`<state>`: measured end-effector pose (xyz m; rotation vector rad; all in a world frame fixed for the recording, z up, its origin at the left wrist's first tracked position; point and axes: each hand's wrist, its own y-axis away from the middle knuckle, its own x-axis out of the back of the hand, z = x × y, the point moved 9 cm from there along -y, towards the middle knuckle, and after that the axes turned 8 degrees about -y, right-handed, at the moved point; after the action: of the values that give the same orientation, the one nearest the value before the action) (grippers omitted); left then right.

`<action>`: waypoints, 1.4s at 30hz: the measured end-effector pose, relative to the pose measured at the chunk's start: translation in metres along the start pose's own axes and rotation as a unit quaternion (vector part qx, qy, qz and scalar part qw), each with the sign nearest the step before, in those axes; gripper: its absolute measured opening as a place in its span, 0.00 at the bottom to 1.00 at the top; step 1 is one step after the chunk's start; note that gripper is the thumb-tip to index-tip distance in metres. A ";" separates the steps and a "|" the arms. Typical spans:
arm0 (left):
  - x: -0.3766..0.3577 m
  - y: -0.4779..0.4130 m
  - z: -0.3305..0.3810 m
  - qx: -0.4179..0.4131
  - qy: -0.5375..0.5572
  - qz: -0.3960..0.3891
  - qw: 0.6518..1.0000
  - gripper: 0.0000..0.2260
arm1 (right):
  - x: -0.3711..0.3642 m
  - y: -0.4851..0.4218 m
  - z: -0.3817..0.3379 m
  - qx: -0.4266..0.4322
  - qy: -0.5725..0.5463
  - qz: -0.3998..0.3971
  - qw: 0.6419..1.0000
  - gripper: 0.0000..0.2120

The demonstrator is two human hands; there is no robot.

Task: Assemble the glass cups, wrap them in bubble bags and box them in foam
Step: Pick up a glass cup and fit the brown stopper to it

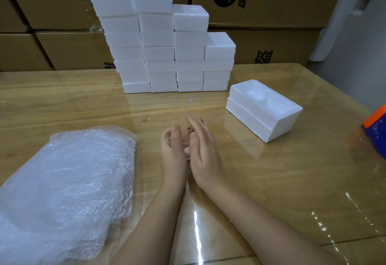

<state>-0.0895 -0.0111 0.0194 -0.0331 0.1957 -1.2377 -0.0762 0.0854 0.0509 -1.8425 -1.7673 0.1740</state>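
Cartons (271,3) wall the back of a glossy wooden table (282,181) set for packing.
Against the cartons stands a stepped foam stack (158,55), white blocks in four columns, tallest on the left. Bubble bags (73,181) lie in a loose heap at the near left of the table. A separate foam box (263,110), two halves one on the other, sits at an angle to the right of the stack. At the middle the left hand (173,149) and right hand (203,149) meet, palms facing: the right has straight fingers, the left is curled, and whether it grasps anything I cannot tell, as the gap is blurred. An orange-and-blue thing (376,126) pokes in at the right edge.
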 end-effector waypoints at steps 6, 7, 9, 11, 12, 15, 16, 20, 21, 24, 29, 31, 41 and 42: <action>0.000 0.004 0.008 -0.086 -0.077 -0.002 0.993 0.26 | -0.009 0.009 -0.003 -0.034 -0.055 -0.011 0.998 0.28; -0.005 0.005 0.006 -0.084 -0.081 -0.021 0.993 0.24 | -0.006 0.008 0.001 -0.048 -0.074 -0.007 0.996 0.29; -0.016 0.008 0.003 -0.081 -0.071 -0.064 0.992 0.21 | 0.003 0.003 0.011 -0.093 -0.115 0.013 0.989 0.29; -0.023 0.010 0.004 -0.078 -0.087 -0.096 0.988 0.17 | 0.012 0.000 0.024 -0.141 -0.163 0.036 0.976 0.29; -0.024 0.010 0.006 -0.081 -0.100 -0.101 0.987 0.17 | 0.016 -0.003 0.030 -0.154 -0.176 0.047 0.971 0.28; -0.021 0.009 0.011 -0.095 -0.089 -0.090 0.987 0.16 | 0.029 -0.010 0.038 -0.174 -0.216 0.091 0.956 0.21; -0.019 0.009 0.013 -0.102 -0.063 -0.077 0.990 0.17 | 0.031 -0.012 0.041 -0.189 -0.238 0.102 0.947 0.21; 0.002 0.002 0.009 -0.073 0.008 0.012 0.997 0.24 | 0.028 -0.015 0.052 -0.258 -0.334 0.096 0.901 0.28; 0.004 0.000 0.004 -0.042 0.015 0.021 0.999 0.28 | 0.023 -0.014 0.054 -0.277 -0.359 0.081 0.888 0.29; -0.018 0.002 -0.007 0.045 0.054 -0.075 0.995 0.29 | 0.006 -0.011 0.050 -0.322 -0.415 0.001 0.851 0.35; -0.038 0.006 -0.008 0.064 0.108 -0.214 0.969 0.17 | -0.001 -0.012 0.046 -0.325 -0.396 -0.060 0.857 0.36; -0.035 0.004 -0.005 0.037 0.085 -0.213 0.973 0.17 | 0.003 -0.014 0.046 -0.308 -0.365 -0.052 0.877 0.35; -0.034 0.012 0.009 -0.050 -0.073 -0.181 0.979 0.22 | 0.033 -0.009 0.044 -0.226 -0.246 0.120 0.935 0.24; -0.033 0.013 0.011 -0.070 -0.098 -0.160 0.980 0.24 | 0.030 -0.007 0.044 -0.237 -0.264 0.122 0.927 0.23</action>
<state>-0.0858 0.0234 0.0329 -0.3188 0.1070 -1.5305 -0.0996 0.1269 0.0262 -2.5528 -2.0547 0.4018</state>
